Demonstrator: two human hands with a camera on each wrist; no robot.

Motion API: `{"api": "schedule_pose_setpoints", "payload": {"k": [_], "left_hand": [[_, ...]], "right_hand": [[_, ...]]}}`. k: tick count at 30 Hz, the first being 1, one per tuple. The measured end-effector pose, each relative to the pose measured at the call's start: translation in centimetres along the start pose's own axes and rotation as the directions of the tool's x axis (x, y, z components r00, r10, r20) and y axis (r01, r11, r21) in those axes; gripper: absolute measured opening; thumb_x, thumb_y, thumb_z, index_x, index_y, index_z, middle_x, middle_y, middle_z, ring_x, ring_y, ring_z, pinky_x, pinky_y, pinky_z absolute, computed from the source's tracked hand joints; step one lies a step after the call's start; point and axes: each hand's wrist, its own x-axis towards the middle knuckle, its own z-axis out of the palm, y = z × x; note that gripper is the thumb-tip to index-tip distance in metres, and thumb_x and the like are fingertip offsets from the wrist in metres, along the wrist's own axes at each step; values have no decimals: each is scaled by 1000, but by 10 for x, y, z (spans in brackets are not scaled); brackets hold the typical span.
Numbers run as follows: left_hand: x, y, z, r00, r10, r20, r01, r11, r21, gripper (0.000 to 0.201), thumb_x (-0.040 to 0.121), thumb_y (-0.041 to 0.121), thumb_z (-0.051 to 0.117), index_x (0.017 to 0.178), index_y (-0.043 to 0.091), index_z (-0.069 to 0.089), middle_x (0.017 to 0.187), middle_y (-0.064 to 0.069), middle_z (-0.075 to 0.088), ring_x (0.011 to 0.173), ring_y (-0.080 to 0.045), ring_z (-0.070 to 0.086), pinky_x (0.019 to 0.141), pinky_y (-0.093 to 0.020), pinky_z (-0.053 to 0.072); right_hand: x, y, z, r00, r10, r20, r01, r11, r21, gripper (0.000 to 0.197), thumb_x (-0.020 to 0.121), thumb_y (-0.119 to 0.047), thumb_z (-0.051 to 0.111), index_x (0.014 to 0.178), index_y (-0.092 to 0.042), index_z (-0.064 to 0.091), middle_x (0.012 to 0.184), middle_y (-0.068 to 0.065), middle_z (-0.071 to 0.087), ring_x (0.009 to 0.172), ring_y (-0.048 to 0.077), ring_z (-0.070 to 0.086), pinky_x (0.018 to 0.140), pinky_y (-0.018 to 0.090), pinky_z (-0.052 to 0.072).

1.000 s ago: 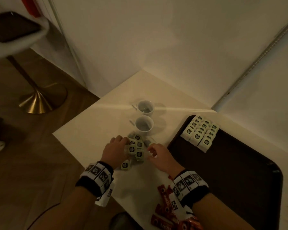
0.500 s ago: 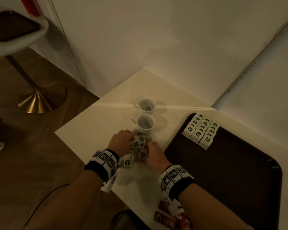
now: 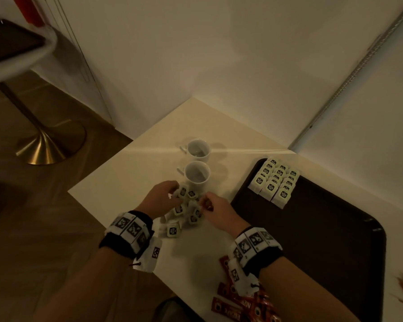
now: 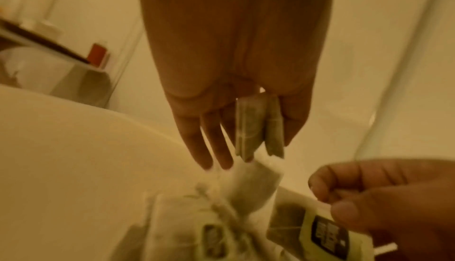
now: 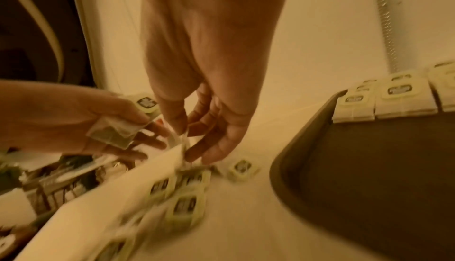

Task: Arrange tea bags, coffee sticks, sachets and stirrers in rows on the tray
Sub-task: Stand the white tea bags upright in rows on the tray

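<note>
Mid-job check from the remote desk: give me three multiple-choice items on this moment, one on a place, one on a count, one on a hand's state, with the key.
1. Where do the arranged tea bags lie?
A. In the tray's far corner, near the wall
B. In the nearer cup
C. On the stool

2. How many white cups stand on the table?
A. One
B. Two
C. Four

3. What is the left hand doing?
A. Lying flat on the tray
B. Holding tea bags between thumb and fingers
C. Gripping a cup handle

Key: 1 A, the head view shows the rows packed into the far corner of the dark tray. 2 B, two cups stand one behind the other by the loose tea bags. 3 B, the left wrist view shows bags held between thumb and fingers.
</note>
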Motion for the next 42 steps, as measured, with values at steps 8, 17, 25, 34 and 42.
{"api": "schedule_pose_setpoints", "payload": {"k": [8, 17, 25, 34, 42], "left_hand": [[-7, 74, -24, 981, -99, 168, 193, 383, -903, 39, 81, -9, 56, 109, 17, 48, 92, -12, 54, 74, -21, 59, 59, -31, 56], [6, 155, -16, 988, 108, -114, -153, 505, -849, 7, 90, 13, 61, 84, 12, 65, 75, -3, 67, 71, -14, 65, 59, -25, 54], [11, 182, 9, 981, 184, -57, -138, 466, -874, 9, 87, 6, 63, 87, 13, 68, 79, -2, 70, 83, -16, 69, 64, -28, 57], [8, 196, 13, 969, 242, 54, -14, 272, -962, 20, 78, 34, 59, 91, 21, 66, 96, -4, 72, 87, -19, 68, 58, -25, 54], [11, 200, 10, 964, 259, 55, 5, 189, -982, 25, 77, 30, 59, 92, 11, 61, 90, -2, 70, 84, -14, 68, 64, -25, 56]], "right_hand": [[-15, -64, -105, 969, -194, -152, 217, 965, 149, 15, 87, -1, 60, 96, -13, 59, 90, -6, 63, 78, 2, 59, 68, 11, 46], [-37, -101, -184, 904, -215, -369, 261, 962, 81, 12, 73, -15, 78, 82, -14, 70, 87, -1, 70, 72, 7, 68, 67, 15, 50], [-54, -132, -213, 874, -404, -270, 294, 882, -368, 7, 79, -25, 73, 79, -18, 72, 70, -8, 66, 62, -1, 54, 59, 10, 39], [-58, -149, -226, 898, -364, -246, 263, 894, -363, 15, 74, -23, 78, 86, -15, 71, 61, -12, 58, 56, -1, 53, 58, 7, 40], [-59, -148, -221, 911, -331, -245, 217, 891, -398, 20, 78, -28, 74, 91, -12, 74, 64, -9, 60, 55, -4, 53, 58, 9, 42]]}}
